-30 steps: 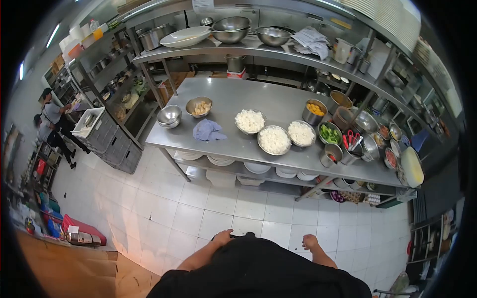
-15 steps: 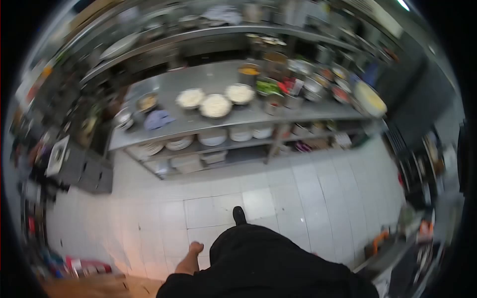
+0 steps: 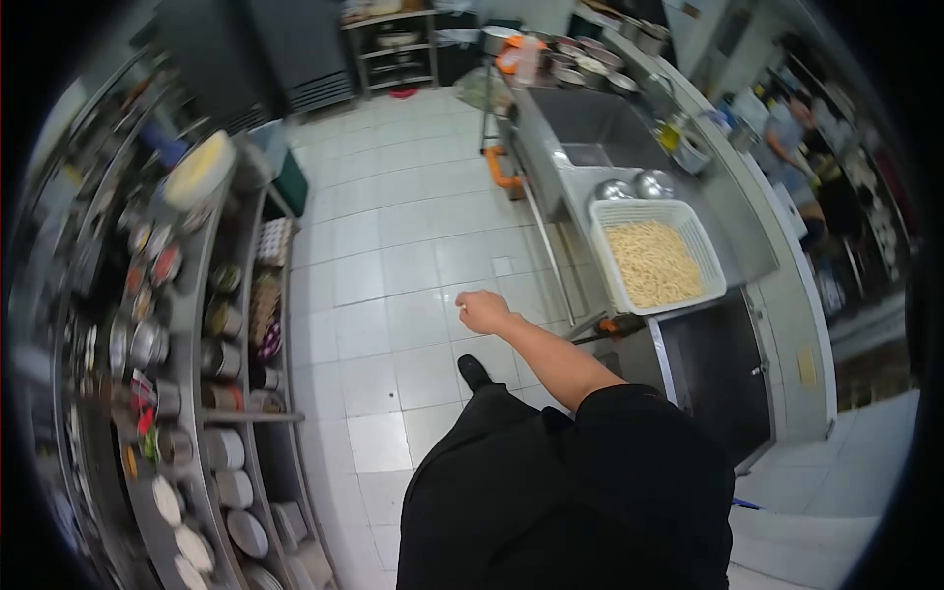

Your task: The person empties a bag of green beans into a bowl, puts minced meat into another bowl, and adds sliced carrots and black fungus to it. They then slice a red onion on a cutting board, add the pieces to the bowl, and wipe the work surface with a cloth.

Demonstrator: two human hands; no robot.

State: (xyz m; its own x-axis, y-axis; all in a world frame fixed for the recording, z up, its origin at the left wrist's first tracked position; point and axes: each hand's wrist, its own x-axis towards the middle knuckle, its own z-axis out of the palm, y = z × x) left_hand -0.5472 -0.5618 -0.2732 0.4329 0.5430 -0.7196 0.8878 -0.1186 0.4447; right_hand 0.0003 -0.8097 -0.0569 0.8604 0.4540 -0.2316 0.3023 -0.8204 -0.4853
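Note:
My right hand is stretched forward over the tiled floor, its fingers loosely curled and closed, with nothing visible in it. It touches nothing. To its right, a white plastic basket stands at the edge of the steel sink unit. Pale yellow strips, which look like cut fries or thick noodles, fill the basket. Two shiny metal bowls sit just behind it. My left hand is out of view.
A steel sink is on the right, with several bowls beyond it. On the left, a steel shelf table carries containers and plates. Dark steel cabinets stand ahead. A person is beyond the low wall. White floor tiles run between.
My view has swung to the right: the shelf table, earlier ahead, is now on my left, and the sink has come into view. My left hand has left the view; my right arm has swung forward.

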